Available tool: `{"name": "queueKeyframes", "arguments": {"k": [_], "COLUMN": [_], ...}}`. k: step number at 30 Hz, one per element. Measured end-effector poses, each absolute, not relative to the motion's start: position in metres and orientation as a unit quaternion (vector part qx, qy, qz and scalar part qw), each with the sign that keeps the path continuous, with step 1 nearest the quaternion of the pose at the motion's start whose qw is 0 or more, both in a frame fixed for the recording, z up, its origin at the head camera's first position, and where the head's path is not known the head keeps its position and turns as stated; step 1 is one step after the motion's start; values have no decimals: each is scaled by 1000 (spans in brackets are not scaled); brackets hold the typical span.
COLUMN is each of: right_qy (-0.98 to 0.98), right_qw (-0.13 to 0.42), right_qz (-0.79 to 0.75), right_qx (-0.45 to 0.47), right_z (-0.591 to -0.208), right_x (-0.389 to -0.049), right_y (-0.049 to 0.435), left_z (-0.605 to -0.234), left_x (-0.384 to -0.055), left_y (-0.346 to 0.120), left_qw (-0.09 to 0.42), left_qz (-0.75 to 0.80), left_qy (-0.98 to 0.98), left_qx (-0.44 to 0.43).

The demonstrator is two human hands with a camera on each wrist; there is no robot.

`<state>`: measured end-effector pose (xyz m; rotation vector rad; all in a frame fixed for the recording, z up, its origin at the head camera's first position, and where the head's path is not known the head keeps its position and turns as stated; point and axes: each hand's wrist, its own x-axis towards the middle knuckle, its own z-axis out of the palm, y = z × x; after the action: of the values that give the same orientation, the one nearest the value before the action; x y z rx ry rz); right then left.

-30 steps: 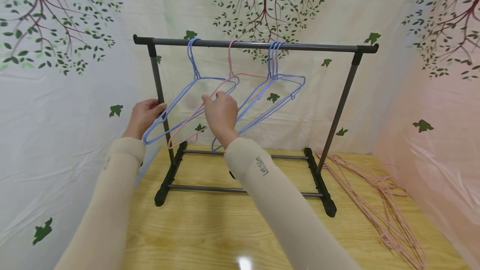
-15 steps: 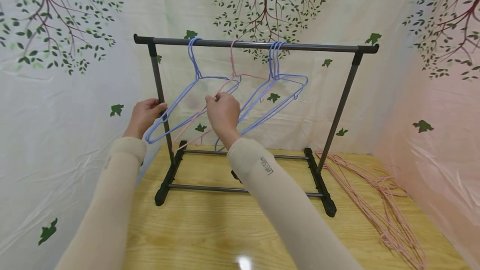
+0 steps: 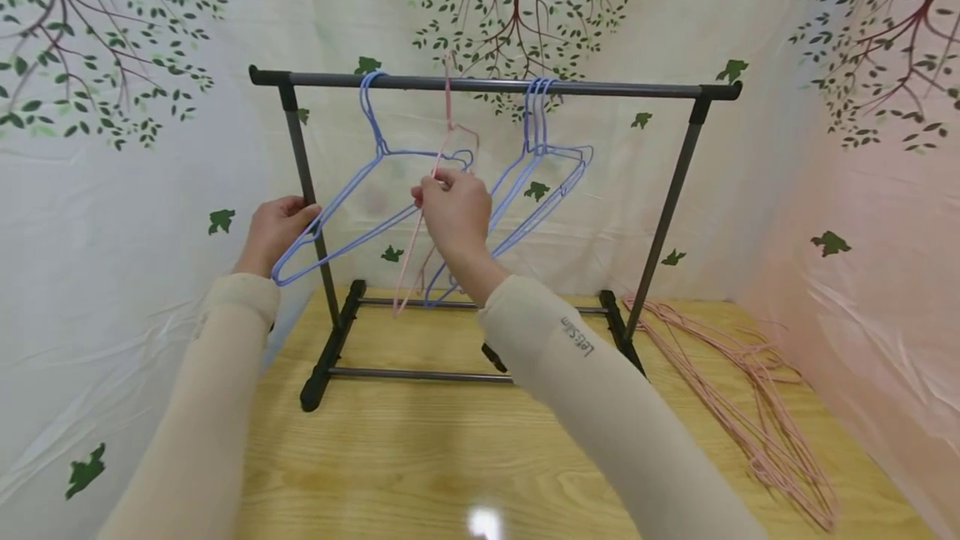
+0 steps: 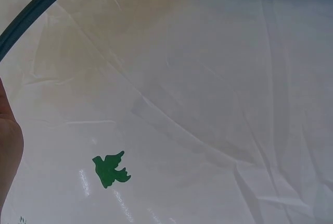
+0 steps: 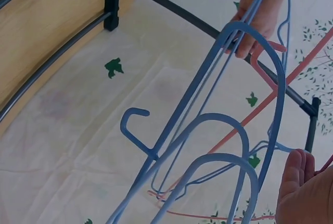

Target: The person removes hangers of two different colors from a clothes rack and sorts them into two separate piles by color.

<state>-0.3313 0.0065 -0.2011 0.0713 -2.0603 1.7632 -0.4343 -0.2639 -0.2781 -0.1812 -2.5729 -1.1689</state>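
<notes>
Crinkled pale sheeting printed with leafy trees point(image 3: 150, 240) backs a yellow wood-grain counter point(image 3: 375, 457) bearing a black tubular-metal rack point(image 3: 495, 86). The left hand point(image 3: 273, 232) grips its left post point(image 3: 300, 157), presumably steadying it; mid-rack, between smooth blue triangular hangers left point(image 3: 380, 145) and right point(image 3: 539, 136), the right hand point(image 3: 459, 211) pinches a slim pink hanger point(image 3: 448, 111).

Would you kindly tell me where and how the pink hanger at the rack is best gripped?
Probably pinch the pink hanger by its near shoulder, coming from the front right, as the right hand does: that part is thin and juts out in front of the rod, and this grip leaves the hook free.
</notes>
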Motion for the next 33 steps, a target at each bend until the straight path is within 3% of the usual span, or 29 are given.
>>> {"name": "queueKeyframes", "arguments": {"k": [10,23,33], "right_qy": [-667,-671,-718], "right_qw": [177,163,144], "right_qz": [719,703,646], "right_qx": [87,174,214], "right_z": [-205,-228,-247], "right_x": [-304,-266,-241], "right_y": [38,89,135], "left_z": [-280,-281,-283], "left_x": [-436,-435,-442], "left_y": [-266,-263,-265], "left_qw": [154,165,129], "left_qz": [-411,-401,-455], "left_qy": [-897,-899,-879], "left_qx": [-54,-65,-59]}}
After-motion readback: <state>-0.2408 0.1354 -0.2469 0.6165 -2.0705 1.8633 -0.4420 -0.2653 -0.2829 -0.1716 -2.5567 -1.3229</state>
